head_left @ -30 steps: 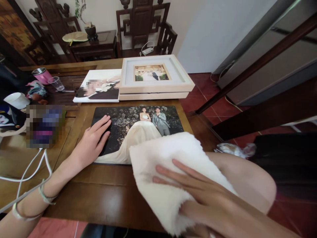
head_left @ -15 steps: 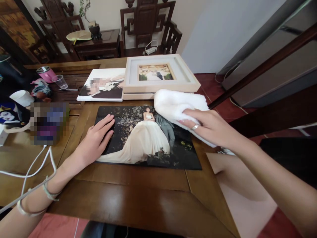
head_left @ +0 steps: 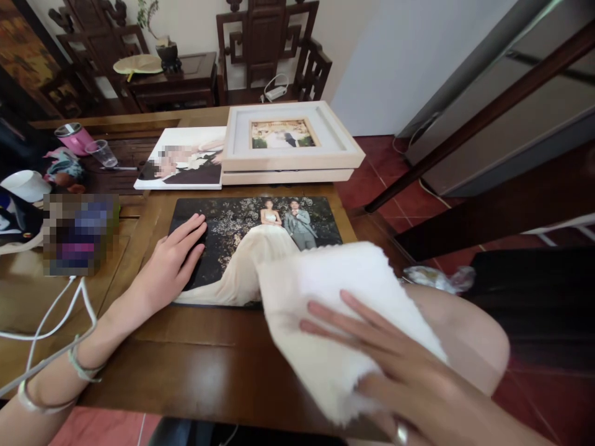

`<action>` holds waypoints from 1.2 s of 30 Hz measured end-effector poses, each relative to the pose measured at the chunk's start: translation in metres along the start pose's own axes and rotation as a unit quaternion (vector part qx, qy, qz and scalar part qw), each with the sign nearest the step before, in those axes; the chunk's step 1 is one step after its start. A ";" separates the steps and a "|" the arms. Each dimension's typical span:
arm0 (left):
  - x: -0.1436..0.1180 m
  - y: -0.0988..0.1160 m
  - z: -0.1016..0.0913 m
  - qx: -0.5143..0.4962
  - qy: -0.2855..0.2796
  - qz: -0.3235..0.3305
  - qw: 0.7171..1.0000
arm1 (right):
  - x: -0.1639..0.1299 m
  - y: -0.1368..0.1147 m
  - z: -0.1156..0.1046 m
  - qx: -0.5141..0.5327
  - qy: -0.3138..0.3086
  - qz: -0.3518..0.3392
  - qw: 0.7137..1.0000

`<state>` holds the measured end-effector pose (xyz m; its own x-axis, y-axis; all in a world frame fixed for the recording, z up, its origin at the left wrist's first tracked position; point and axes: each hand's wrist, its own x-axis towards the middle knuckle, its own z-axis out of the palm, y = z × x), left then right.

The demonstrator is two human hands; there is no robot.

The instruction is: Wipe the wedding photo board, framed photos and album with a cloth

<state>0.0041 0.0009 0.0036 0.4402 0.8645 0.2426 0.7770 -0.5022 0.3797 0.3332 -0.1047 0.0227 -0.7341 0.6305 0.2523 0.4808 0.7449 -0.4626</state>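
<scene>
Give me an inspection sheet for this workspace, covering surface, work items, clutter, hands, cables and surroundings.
Surface: brown wooden table, glossy.
Work items: dark photo print lying flat; white cloth covering its near right corner.
Clutter: white frame stacked on another; second print beside it; pink cup; clear cup; white bowl.
Hands: left hand flat on the print's left edge; right hand pressed on the cloth, fingers spread.
Cables: white cable at the left edge of the table.
Surroundings: carved dark chairs, red tile floor.
</scene>
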 end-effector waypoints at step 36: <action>0.000 -0.001 -0.001 0.011 -0.005 0.016 1.000 | 0.025 0.024 -0.014 0.015 -0.022 -0.016 1.000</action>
<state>0.0027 0.0014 0.0037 0.4700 0.8480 0.2448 0.7717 -0.5294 0.3523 0.3337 -0.0679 0.0296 -0.7695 0.5955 0.2309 0.4425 0.7577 -0.4796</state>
